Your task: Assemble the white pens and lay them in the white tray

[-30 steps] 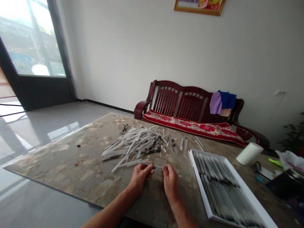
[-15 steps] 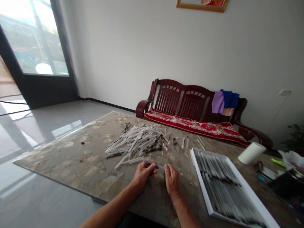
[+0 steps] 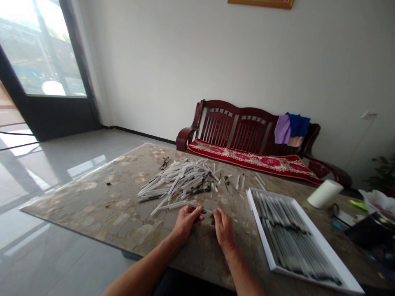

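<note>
Left hand (image 3: 187, 224) around a pen tube (image 3: 194, 205), right hand (image 3: 224, 232) at its tip

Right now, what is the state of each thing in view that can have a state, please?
Left hand: gripping a white plastic tube.
Right hand: curled at the tube's end, contact unclear.
Loose tubes: heaped on the table.
White tray: full, tubes in rows.
Glasses: lying on the table.

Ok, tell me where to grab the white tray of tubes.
Pinch the white tray by its raised near rim, coming from above on your side. It lies flat on the tabletop, so there seems to be no gap to get under, and the packed tubes fill its inside, leaving the rim as the free edge.
</note>
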Available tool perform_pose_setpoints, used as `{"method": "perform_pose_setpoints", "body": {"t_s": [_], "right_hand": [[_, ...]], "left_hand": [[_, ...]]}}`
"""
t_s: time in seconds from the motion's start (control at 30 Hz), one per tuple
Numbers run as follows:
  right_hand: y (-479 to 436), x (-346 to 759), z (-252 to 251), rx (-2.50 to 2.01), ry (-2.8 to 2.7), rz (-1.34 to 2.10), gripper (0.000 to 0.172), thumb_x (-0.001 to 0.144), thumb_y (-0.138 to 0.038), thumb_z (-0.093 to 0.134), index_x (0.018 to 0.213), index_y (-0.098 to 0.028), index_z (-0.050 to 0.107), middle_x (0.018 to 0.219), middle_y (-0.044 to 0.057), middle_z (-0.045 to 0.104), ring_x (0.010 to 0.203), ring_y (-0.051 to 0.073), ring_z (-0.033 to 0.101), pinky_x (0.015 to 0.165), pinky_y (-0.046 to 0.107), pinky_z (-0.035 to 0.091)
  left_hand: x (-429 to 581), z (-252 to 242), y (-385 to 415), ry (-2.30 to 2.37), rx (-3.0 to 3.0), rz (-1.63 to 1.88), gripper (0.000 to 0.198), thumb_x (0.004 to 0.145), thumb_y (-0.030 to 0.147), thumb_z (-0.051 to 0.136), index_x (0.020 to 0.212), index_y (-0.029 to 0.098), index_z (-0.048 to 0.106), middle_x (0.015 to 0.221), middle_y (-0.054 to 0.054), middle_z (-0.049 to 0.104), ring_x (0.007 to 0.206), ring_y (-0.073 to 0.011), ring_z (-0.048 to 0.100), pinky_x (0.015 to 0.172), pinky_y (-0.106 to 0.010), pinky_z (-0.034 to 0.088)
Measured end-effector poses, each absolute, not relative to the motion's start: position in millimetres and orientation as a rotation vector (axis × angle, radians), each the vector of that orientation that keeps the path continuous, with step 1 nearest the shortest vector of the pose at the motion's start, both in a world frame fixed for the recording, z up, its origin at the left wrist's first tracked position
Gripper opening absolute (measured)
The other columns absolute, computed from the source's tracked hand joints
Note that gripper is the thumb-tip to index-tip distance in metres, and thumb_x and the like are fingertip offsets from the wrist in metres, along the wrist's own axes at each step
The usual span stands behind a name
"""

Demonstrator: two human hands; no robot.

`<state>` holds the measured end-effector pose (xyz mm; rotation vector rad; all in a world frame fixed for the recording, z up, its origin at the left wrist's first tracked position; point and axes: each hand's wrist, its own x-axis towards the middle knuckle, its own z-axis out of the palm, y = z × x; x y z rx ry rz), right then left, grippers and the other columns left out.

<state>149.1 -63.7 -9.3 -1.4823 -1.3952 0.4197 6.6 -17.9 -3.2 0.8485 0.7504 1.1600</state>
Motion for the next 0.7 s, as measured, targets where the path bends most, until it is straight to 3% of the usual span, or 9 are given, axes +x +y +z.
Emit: {"method": "perform_pose_setpoints", "body": {"t_s": [0.1,0.27,0.47,0.7], "right_hand": [[-64.5,148.5,-8.1,-1.452,-1.418,0.411,0.033,0.093,-0.046,0.044,0.077,-0.021,0.060,0.061,-0.003,0.056,0.056,0.014,0.052,0.053,0.023,0.035],[-65.3,148.9,-8.4,-1.522,-1.396,0.395,0.043,0.093,-0.048,0.040,0.061,-0.022,0.052,0.050,-0.003,0.049,0.049,0.014,0.047,0.050,0.025,0.031],[-66.2,147.8,-6.2,-1.486,-1.419,0.404,0.037,0.092,-0.049,0.044,0.069,-0.022,0.056,0.057,-0.004,0.053,0.055,0.014,0.049,0.054,0.023,0.033],[-65.2,149.6,-11.1,-1.510,-1.382,0.502,0.048,0.095,-0.052,0.037,0.064,-0.021,0.057,0.051,-0.003,0.052,0.049,0.014,0.049,0.051,0.025,0.033]], "left_hand": [[6.4,-3.0,-17.7,0.756,0.822,1.174,0.042,0.057,0.046,0.085,0.077,0.016,0.063,0.063,0.000,0.069,0.048,-0.0111,0.057,0.044,-0.020,0.040],[6.6,-3.7,-18.4,0.741,0.852,1.148,0.043,0.055,0.046,0.086,0.076,0.016,0.063,0.062,-0.001,0.069,0.047,-0.0116,0.056,0.043,-0.021,0.039],[6.4,-2.3,-18.7,0.758,0.863,1.162,0.042,0.057,0.047,0.084,0.076,0.015,0.063,0.062,-0.001,0.068,0.047,-0.0113,0.057,0.043,-0.021,0.040],[6.4,-3.1,-18.6,0.749,0.892,1.135,0.043,0.056,0.049,0.084,0.075,0.015,0.064,0.060,-0.001,0.068,0.046,-0.0117,0.056,0.042,-0.021,0.039]]}}
